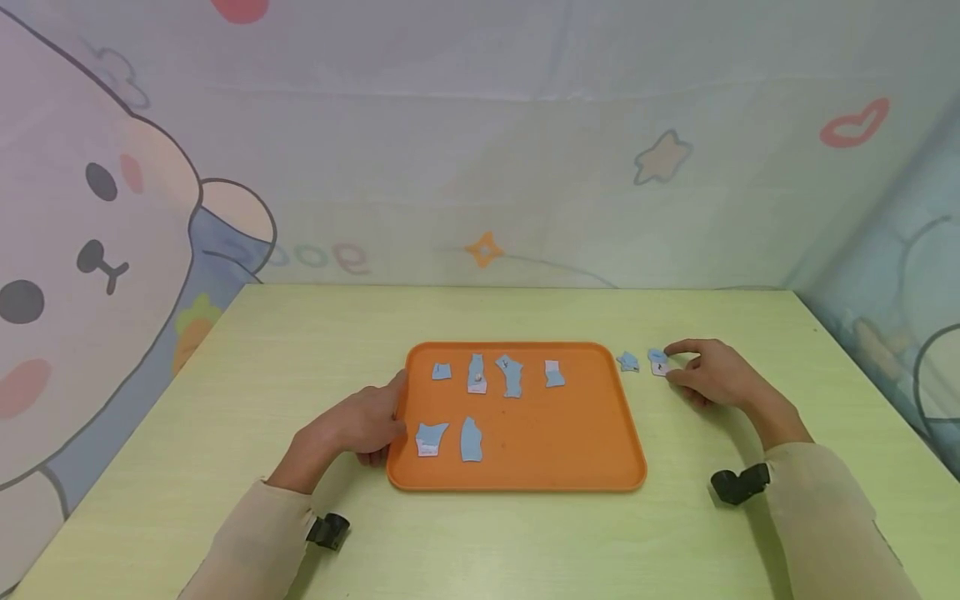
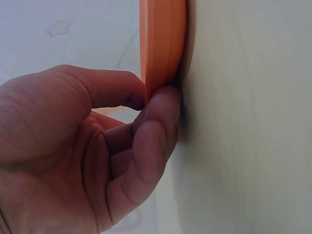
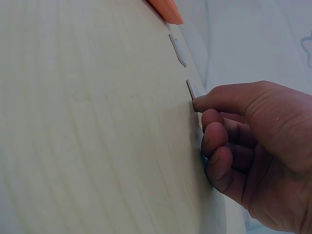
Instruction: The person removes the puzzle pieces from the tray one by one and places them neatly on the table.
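My left hand (image 1: 367, 421) grips the left rim of an orange tray (image 1: 555, 442), thumb above and fingers curled at its underside, as the left wrist view shows. To the tray's right, my right hand (image 1: 716, 375) holds a small blue-and-white puzzle piece (image 1: 659, 363) between thumb and index finger, at the table surface. Its other fingers are curled in. Another puzzle piece (image 1: 627, 362) lies on the table between that one and the tray. Several flat, irregular blue and white pieces rest in the tray, including a curved blue one (image 1: 471, 440) near the front.
The light wooden table (image 1: 525, 546) runs back to a cloth backdrop (image 1: 465, 167) printed with a bear, a star and hearts. A black wrist camera (image 1: 328, 531) is on the left sleeve and another camera (image 1: 740, 484) on the right.
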`<state>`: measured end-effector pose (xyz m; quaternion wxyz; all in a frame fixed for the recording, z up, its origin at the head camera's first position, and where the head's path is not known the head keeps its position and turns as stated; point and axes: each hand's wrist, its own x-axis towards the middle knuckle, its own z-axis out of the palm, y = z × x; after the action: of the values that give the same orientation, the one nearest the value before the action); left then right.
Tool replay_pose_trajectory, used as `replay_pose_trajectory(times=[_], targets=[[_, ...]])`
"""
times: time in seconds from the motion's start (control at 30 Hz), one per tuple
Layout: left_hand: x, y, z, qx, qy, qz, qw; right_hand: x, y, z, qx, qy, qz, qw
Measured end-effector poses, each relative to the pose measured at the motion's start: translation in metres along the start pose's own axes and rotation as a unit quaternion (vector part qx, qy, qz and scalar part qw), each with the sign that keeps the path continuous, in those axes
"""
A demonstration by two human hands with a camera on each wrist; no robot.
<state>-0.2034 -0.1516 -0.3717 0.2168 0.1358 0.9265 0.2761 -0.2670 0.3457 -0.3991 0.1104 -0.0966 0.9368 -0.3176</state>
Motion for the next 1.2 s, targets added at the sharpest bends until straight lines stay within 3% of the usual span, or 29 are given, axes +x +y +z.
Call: replay_pose_trajectory(times=[0.8, 1.2], targets=[[-0.002, -0.001, 0.000, -0.008, 0.001, 0.014, 0.9999, -0.004, -0.005, 0.001, -0.012, 0.026, -0.005, 0.9996], [-0.002, 0.000, 0.000, -0.001, 0.002, 0.013, 0.9999, -0.017, -0.035, 0.004, 0.000, 0.056, -0.040, 0.9976]])
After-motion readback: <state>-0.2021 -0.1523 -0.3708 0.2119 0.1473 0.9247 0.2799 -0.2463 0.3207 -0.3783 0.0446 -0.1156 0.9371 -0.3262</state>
